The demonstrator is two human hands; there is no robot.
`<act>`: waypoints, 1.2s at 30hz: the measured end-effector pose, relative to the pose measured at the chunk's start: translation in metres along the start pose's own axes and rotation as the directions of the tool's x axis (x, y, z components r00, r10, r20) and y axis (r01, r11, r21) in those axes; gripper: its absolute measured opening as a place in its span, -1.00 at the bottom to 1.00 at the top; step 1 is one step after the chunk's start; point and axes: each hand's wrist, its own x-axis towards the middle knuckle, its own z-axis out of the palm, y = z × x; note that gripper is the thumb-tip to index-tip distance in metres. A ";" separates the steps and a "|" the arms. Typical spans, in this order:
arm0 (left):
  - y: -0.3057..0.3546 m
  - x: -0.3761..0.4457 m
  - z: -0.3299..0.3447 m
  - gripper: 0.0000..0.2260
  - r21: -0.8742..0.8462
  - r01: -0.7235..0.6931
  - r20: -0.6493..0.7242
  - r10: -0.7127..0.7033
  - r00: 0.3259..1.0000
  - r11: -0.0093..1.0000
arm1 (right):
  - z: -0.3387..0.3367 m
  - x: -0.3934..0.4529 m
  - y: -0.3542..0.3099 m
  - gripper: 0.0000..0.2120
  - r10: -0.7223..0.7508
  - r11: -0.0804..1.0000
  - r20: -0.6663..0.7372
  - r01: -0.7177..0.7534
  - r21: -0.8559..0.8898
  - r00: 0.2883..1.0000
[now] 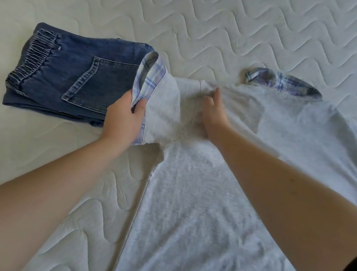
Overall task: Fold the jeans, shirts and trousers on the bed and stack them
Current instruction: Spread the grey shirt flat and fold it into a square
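We saw the bed (238, 27), a pale quilted mattress, filling the whole frame. Over the lower centre & right of the frame lay the grey shirt (196, 209), spread flat, w/ a plaid-lined collar or hood (285, 83) at the upper centre-right. At the left-centre sat the jeans (69, 74), already folded, elastic waist toward the left edge. No trousers were in view.

The left sleeve (163, 109) of the shirt reached toward the jeans, and its plaid cuff (147, 75) lay over the jeans' right edge. Our left hand (123, 121) gripped this cuff, thumb curled on the plaid lining. Our right hand (214, 115) rested on the shoulder area, approx. centre of frame; fingers looked fairly straight, pressing the cloth, but we could not tell for sure whether the tips pinched a wrinkle.

What could have gone wrong, in our judgement:
- Since the cuff touched the jeans, a pull on the sleeve could have dragged on the top layer and spoiled that fold.
- If the right hand had pressed too lightly, the whole shirt body could have slid w/ the sleeve, so the fold line at the shoulder would have come crooked.
- The cloth under the right hand was bunched; folding over it would probably have locked the wrinkles in.
- The right side of the shirt, at the frame's right edge, looked rumpled, so the fold there risked being uneven.
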 end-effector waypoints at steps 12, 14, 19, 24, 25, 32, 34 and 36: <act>0.075 -0.041 0.033 -0.68 -0.150 -0.319 0.237 0.348 0.907 0.936 | -0.050 0.006 -0.011 -0.58 0.032 0.700 0.154 -0.132 0.702 0.988; 0.088 -0.048 0.049 -0.66 -0.147 -0.316 0.270 0.346 0.899 0.937 | -0.065 -0.001 -0.014 -0.49 0.054 0.616 0.209 -0.197 0.763 0.976; 0.130 -0.069 0.106 -0.68 -0.084 -0.304 0.298 0.315 0.901 0.949 | -0.126 -0.030 -0.002 -0.15 0.097 0.634 0.281 -0.277 0.722 0.955; 0.146 -0.089 0.147 -0.73 0.030 -0.378 0.468 0.321 0.824 0.926 | -0.175 -0.064 0.031 -0.41 0.221 0.808 0.285 -0.339 0.482 0.933; 0.145 -0.093 0.150 -0.72 0.025 -0.391 0.523 0.321 0.790 0.920 | -0.175 -0.063 0.038 -0.57 0.272 0.822 0.222 -0.347 0.452 0.936; 0.077 -0.129 0.113 -0.64 -0.018 -0.376 0.557 0.322 0.766 0.926 | -0.173 -0.047 0.050 -0.87 0.251 0.964 -0.233 -0.220 0.148 0.940; 0.052 -0.142 0.094 -0.63 0.103 -0.367 0.491 0.274 0.827 0.924 | -0.170 -0.050 0.053 -0.90 0.233 0.970 -0.229 -0.208 0.127 0.945; 0.033 -0.154 0.080 -0.59 0.221 -0.330 0.450 0.204 0.870 0.918 | -0.164 -0.058 0.058 -0.81 0.227 0.972 -0.248 -0.201 0.124 0.942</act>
